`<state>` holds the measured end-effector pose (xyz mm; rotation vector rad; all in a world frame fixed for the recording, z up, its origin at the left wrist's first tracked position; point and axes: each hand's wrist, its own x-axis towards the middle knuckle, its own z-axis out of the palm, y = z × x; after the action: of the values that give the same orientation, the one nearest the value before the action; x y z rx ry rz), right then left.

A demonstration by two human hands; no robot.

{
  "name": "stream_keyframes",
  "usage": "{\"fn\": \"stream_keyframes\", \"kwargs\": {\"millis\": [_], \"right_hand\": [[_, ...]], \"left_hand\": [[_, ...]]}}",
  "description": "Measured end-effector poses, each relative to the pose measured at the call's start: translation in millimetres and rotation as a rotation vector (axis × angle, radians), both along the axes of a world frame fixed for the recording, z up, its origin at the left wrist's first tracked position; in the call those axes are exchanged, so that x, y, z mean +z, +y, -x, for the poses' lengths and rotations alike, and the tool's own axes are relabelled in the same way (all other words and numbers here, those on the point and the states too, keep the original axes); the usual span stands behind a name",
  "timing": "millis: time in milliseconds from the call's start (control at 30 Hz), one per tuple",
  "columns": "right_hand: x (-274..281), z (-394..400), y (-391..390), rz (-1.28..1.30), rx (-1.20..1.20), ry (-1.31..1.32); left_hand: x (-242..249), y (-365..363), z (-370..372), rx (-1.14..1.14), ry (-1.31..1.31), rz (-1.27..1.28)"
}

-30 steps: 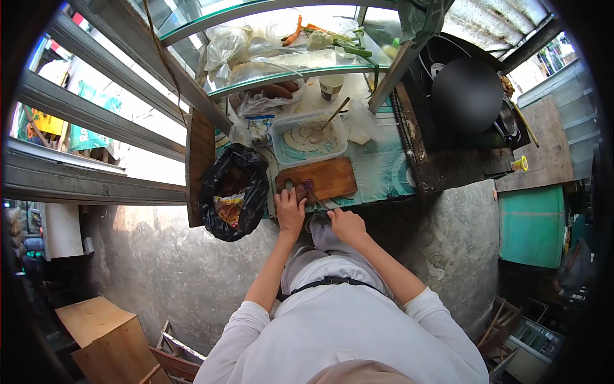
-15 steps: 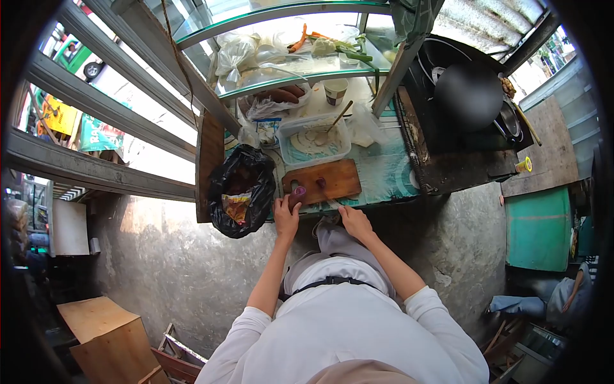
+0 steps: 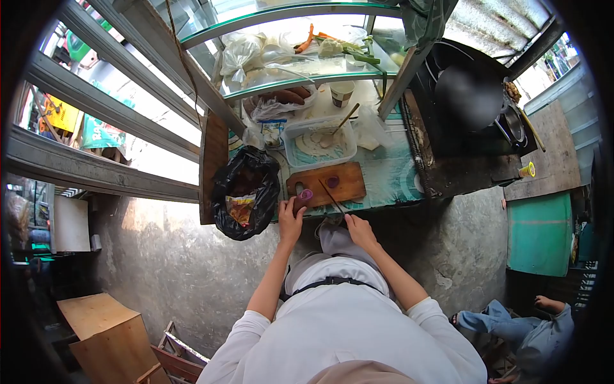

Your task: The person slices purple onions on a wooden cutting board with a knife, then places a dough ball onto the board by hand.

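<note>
My left hand point(image 3: 290, 223) is wrapped round a purple sweet potato point(image 3: 302, 201), brown-skinned with a bright purple cut face, at the near left edge of the wooden cutting board point(image 3: 352, 174). In my right hand point(image 3: 361, 231) is a knife point(image 3: 332, 196), its blade slanting up and left over the board just right of the sweet potato. A dark purple cut piece point(image 3: 333, 182) lies on the board beyond the knife tip. At the board's left end there is a dark oval spot, which I cannot make out.
A black plastic bag point(image 3: 224, 189) with wrappers hangs left of the board. Behind the board stands a plastic tub point(image 3: 291, 157) of pale batter with a stick in it. Sweet potatoes point(image 3: 292, 96) lie in a bag farther back. A stove point(image 3: 448, 141) is right; another person point(image 3: 531, 326) sits lower right.
The knife has swung up and away from the near edge, its blade now seen narrow over the board. My left hand still grips the sweet potato. The person at lower right has shifted.
</note>
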<state>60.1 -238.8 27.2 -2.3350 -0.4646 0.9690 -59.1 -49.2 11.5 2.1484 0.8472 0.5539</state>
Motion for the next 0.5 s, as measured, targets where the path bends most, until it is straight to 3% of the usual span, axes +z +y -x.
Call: {"fn": "stream_keyframes", "kwargs": {"millis": [100, 300, 500], "right_hand": [[1.6, -4.2, -8.8, -0.036, -0.053, 0.029], [7.3, 1.7, -7.6, -0.097, -0.011, -0.112], [26.4, 7.4, -3.1, 0.016, 0.020, -0.182]], "left_hand": [[9.0, 0.4, 0.4, -0.041, -0.066, 0.141], [14.9, -6.2, -1.9, -0.069, -0.175, 0.118], [6.1, -8.3, -4.1, 0.023, -0.141, 0.145]]}}
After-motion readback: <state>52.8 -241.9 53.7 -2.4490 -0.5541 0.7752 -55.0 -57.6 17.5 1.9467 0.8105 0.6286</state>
